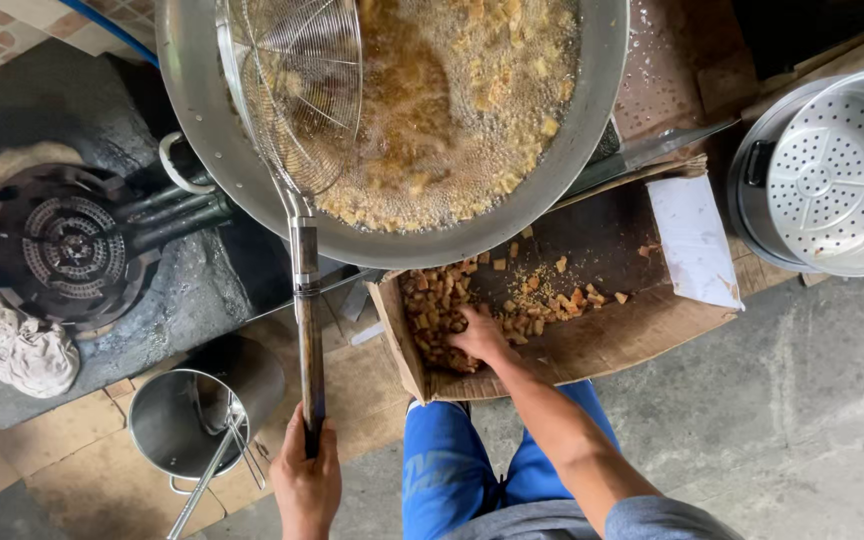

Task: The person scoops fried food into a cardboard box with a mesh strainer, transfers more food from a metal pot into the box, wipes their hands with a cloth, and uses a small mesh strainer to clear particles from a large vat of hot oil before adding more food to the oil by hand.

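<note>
My left hand [307,482] grips the long handle of a wire skimmer [295,95], whose mesh basket rests in a big metal wok [214,150] of bubbling oil with frying yellow pieces. My right hand [477,335] reaches into a cardboard box [642,320] and lies on a heap of small brown and orange food cubes [432,305], fingers curled among them. More cubes are scattered over the box floor.
A gas burner [62,245] sits on the dark counter at left, a crumpled rag [27,352] beside it. A metal pot [167,425] holding tongs stands on cardboard below. At right is a steel steamer pot [827,170]. Blue trousers [442,465] and concrete floor are beneath.
</note>
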